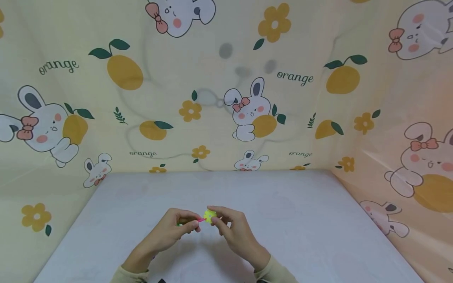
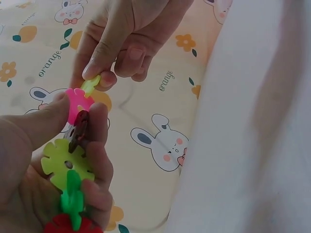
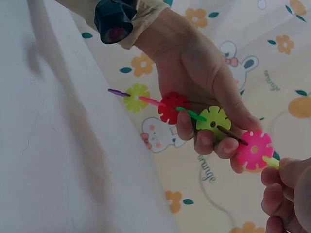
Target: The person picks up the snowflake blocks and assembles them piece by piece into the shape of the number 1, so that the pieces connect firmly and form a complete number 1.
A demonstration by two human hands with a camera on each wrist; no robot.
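My left hand [image 1: 170, 232] grips a chain of slotted plastic flower discs, its thumb and fingers pinching the pink disc [image 3: 253, 150] at the end. Behind that disc, a brown disc [image 2: 79, 130], a yellow-green one [image 2: 62, 160], a green one [image 2: 73, 196] and a red one [image 3: 171, 108] run along the palm. The tail hangs beyond the hand, ending in a purple disc [image 3: 118, 92]. Between thumb and fingertips, my right hand [image 1: 238, 232] pinches a bright yellow disc [image 1: 209, 215], set crosswise with its edge at the pink disc's rim.
Both hands are above a white tabletop [image 1: 301, 220]. Behind it and along the sides hangs a cream cloth [image 1: 219, 129] printed with rabbits, oranges and flowers. A dark wrist device [image 3: 115, 19] sits at the left sleeve.
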